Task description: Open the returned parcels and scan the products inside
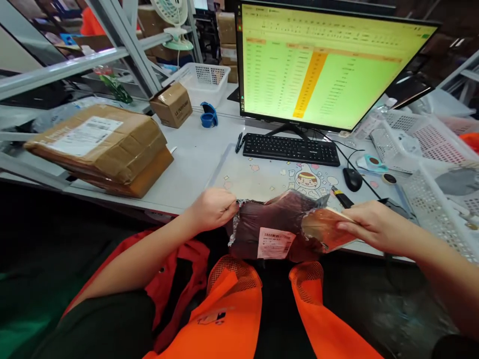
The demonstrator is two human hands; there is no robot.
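Observation:
A dark, plastic-wrapped package [277, 214] with a white barcode label [276, 243] spans the space between my hands, above the desk's front edge. My left hand [216, 208] is closed in a fist on its torn left end. At the other end, my right hand [368, 225] pinches a flat, tan, box-like item [325, 227] that sticks out of the wrapping. How far that item reaches inside is hidden. Just behind the package, a yellow and black box cutter [342, 197] lies on the desk mat [258, 182].
A monitor [329, 70] stands behind a keyboard [292, 148] and mouse [352, 179]. Cardboard parcels [127, 149] are stacked at left, near a small carton [171, 105] and a blue cup-like object [208, 115]. White baskets [430, 194] line the right side; a metal frame [123, 50] rises at left.

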